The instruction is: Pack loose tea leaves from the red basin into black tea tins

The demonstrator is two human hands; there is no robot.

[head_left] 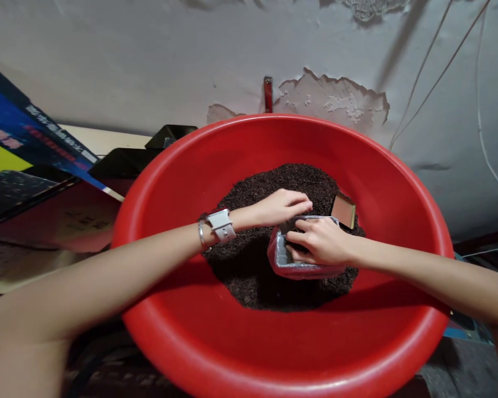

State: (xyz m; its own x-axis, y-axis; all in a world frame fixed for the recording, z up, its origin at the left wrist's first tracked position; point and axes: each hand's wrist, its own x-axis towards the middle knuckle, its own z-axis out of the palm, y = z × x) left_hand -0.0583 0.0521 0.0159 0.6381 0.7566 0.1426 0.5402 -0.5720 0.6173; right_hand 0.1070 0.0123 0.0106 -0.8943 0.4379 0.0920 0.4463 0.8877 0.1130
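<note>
A small red box or pouch with a silvery lining (279, 253) rests over a heap of dark, loose, tea-like bits (249, 279). My right hand (321, 240) dips into its mouth with bent, curled fingers. The fingertips are hidden inside, so what they grip, if anything, does not show. My left hand (284, 205) hovers over the heap at the box's far left edge, fingers loosely stretched and seemingly empty. On that wrist are a pale watch (221, 225) and a bracelet. Close behind the box, a tan rectangular piece with a gold rim (343, 210) lies tilted on the heap.
A wide red plastic basin (282, 354) surrounds the heap, its thick rim passing under both forearms. Behind it rises a wall (149, 61) with peeling paint. Dark boxes (124, 163) and a blue printed panel (37, 127) stand at left. Thin cords (444, 69) hang at right.
</note>
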